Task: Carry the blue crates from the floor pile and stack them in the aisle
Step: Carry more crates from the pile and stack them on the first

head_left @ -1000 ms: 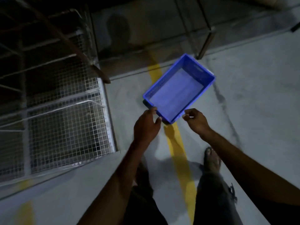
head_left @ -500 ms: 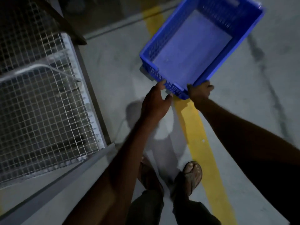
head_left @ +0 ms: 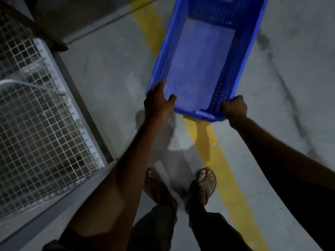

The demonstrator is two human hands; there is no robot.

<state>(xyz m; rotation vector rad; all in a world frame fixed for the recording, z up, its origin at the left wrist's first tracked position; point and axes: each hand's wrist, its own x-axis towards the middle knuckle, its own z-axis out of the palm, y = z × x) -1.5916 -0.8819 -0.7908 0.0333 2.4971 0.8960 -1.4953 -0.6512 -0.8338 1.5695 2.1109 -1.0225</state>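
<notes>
A blue plastic crate (head_left: 163, 57) is held out in front of a person over a grey concrete floor (head_left: 108, 78) in a dimly lit aisle. The crate's near left corner is grasped by the left hand (head_left: 157, 104), with the thumb hooked over the rim into the empty interior. The near right corner is clenched in the right hand (head_left: 234, 109), whose fingers are curled round the rim. The crate is seen from above, its perforated side walls and pale bare bottom exposed, and its far end is cut off by the top of the frame. Whether any part of it touches the floor cannot be told. A painted yellow line (head_left: 217, 160) is seen running along the floor, passing beneath the crate and just beside the person's right foot (head_left: 205, 183). Both feet are shod in open sandals, the left foot (head_left: 155, 185) set near the right, under dark trousers. A wire mesh panel (head_left: 36, 124) in a grey metal frame is seen at the left, with a dark brown bar (head_left: 32, 26) slanting across its upper corner. A dark, wavering streak (head_left: 282, 84) is marked on the concrete at the right.
</notes>
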